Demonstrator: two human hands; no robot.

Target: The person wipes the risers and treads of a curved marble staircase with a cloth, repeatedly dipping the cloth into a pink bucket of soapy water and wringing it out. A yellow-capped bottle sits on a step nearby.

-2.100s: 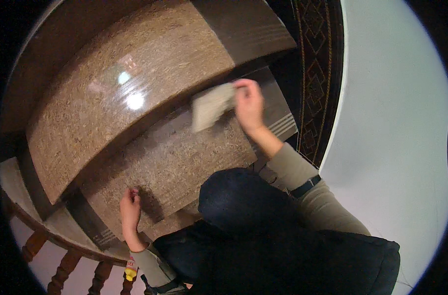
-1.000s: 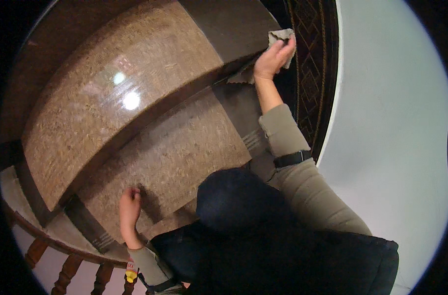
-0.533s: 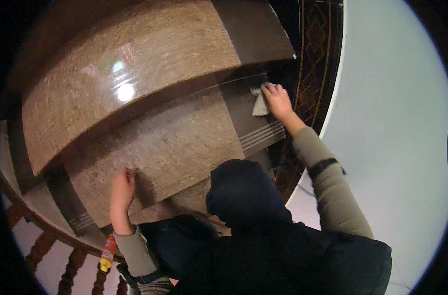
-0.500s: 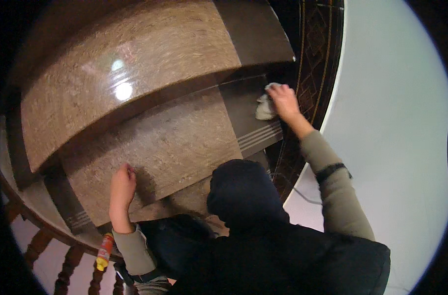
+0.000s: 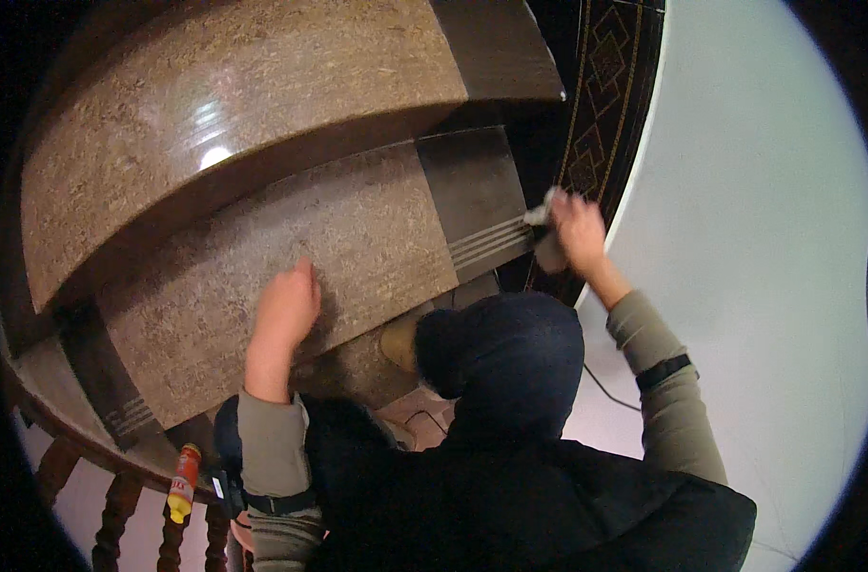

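In the head view, my right hand [image 5: 581, 231] is closed around a pale cloth [image 5: 548, 252], part of which pokes out past the fingers. It is at the right end of the brown stone step [image 5: 357, 224], beside the dark grey strip with pale grooves [image 5: 491, 243] and the black patterned border [image 5: 586, 157]. Over the middle of that same step is my left hand [image 5: 289, 303], its fingers curled in with nothing visible in them. Whether it touches the stone I cannot tell.
A higher, curved step [image 5: 262, 86] rises beyond, reflecting a light. A white wall [image 5: 758, 238] runs along the right. At lower left, an orange bottle with a yellow cap [image 5: 183, 481] is beside the dark wooden balusters [image 5: 119, 520]. A thin cable [image 5: 610, 393] hangs near the wall.
My right hand has moved the cloth nearer to me, from the back of the dark strip to its grooved front end. My left hand has shifted right and farther over the step.
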